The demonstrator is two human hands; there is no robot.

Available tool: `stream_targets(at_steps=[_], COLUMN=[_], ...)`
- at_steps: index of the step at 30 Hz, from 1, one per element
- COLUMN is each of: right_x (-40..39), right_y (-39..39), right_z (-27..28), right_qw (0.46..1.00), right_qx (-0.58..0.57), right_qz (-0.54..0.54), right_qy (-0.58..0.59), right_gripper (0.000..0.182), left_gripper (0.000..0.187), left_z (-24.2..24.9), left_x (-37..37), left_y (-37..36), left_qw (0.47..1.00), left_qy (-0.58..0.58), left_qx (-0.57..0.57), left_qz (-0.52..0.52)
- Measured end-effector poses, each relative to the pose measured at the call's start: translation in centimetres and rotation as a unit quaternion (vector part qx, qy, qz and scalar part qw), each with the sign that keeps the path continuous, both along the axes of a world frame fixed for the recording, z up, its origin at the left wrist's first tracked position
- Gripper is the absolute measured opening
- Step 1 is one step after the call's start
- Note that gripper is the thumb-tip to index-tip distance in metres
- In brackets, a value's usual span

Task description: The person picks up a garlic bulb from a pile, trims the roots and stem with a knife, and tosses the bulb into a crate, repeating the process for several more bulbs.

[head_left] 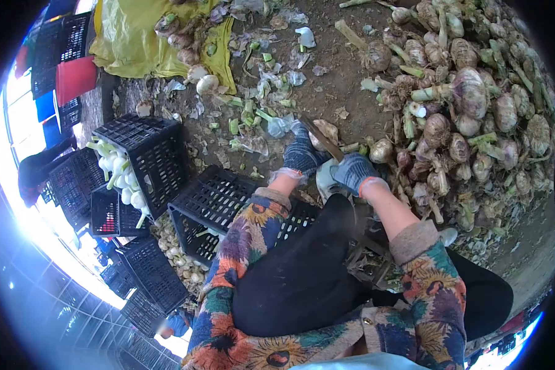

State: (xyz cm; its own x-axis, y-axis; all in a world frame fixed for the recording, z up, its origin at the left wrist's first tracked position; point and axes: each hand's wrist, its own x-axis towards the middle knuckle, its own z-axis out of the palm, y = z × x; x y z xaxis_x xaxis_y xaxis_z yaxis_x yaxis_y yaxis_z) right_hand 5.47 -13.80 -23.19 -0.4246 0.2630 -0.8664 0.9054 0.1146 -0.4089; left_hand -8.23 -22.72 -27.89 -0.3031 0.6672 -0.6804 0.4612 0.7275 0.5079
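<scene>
Bare dirt lies between crate (219, 200) and garlic pile (468, 117); both hands' fingers (302, 154) grip a bulb (328, 176).

Bare dirt ground (327, 92) carries a heap of unpeeled garlic bulbs (475, 117), scattered trimmings (259, 105), black plastic crates (145, 154) and a yellow sheet (129, 43).

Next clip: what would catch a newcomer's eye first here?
The big heap of unpeeled garlic bulbs fills the right side. At centre, the gloved left hand and right hand work a bulb with a knife. Left, black crates hold cleaned white bulbs.
</scene>
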Motion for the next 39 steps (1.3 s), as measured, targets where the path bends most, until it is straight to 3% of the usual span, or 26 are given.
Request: stream_targets(at_steps=[2,4,5,6,8,12,14,16,18,19,24,27,30,31,34,37,39], right_x=[0.3,-0.5,-1.1,-1.7,-1.7,-0.9,-0.2,-1.1,-2.0,-2.3,-1.7,-1.8,-1.4,-1.9,-1.8,0.0,1.0], right_y=[-0.5,-1.2,-1.0,-0.6,-0.2,-0.5,-1.3,-1.2,-0.3,0.4,-0.1,0.2,1.5,2.8,2.6,1.9,1.2], right_z=[-0.1,-2.5,-3.2,-3.4,-2.9,-1.4,-1.8,-1.9,-1.6,-0.8,-0.8,-0.4,-0.3,-0.4,-1.4,-2.4,-0.8], right_qw=[1.000,1.000,1.000,1.000,1.000,1.000,0.999,0.999,0.999,1.000,0.997,0.995,0.991,0.991,0.991,0.990,0.995], right_qx=[-0.009,-0.006,-0.006,-0.003,0.000,-0.004,0.014,0.016,0.028,0.015,0.063,0.083,0.130,0.129,0.135,0.129,0.086], right_qz=[0.010,0.006,0.011,0.016,0.010,0.002,0.016,-0.006,-0.024,0.010,-0.023,-0.022,-0.001,0.015,0.002,-0.062,-0.050], right_qy=[-0.018,-0.011,-0.003,0.007,-0.010,-0.020,-0.034,-0.026,-0.034,-0.023,-0.039,-0.045,-0.027,-0.029,-0.018,-0.014,-0.028], right_gripper=[0.045,0.044,0.043,0.043,0.042,0.042,0.042,0.041,0.040,0.036,0.032,0.031,0.030,0.030,0.034,0.043,0.046], left_gripper=[0.071,0.086,0.081,0.077,0.077,0.084,0.072,0.054,0.046,0.045,0.060,0.072,0.083,0.092,0.084,0.075,0.074], left_z=[-1.5,-5.7,-8.7,-8.4,-6.7,-5.2,-8.9,-8.9,-7.6,-2.5,-3.0,-6.0,-0.4,-0.5,-0.7,-1.2,-1.5], left_x=[0.1,-0.7,-1.0,-1.1,-1.4,-0.3,-0.1,0.9,0.4,0.7,1.2,1.4,2.0,2.0,1.8,1.5,1.7], left_y=[-1.3,-2.5,-3.6,-2.8,-2.9,-2.2,-3.8,-3.7,-2.3,-0.3,-0.8,-2.2,0.3,0.3,0.0,0.0,-0.3], left_qw=[0.999,0.990,0.992,0.982,0.978,0.985,0.995,0.966,0.976,0.995,0.995,0.995,0.991,0.989,0.986,0.986,0.987], left_qy=[0.030,0.053,-0.024,-0.100,0.105,0.110,0.006,-0.131,-0.105,-0.015,0.096,0.102,0.055,0.095,0.077,0.061,0.065], left_qx=[0.029,0.101,0.125,0.149,0.125,0.114,0.102,0.121,0.055,-0.033,-0.039,-0.020,-0.037,-0.010,0.095,0.105,0.099], left_qz=[-0.026,-0.080,-0.011,0.059,-0.128,-0.062,0.015,0.190,0.185,0.092,-0.015,0.011,0.119,0.112,0.113,0.116,0.108])
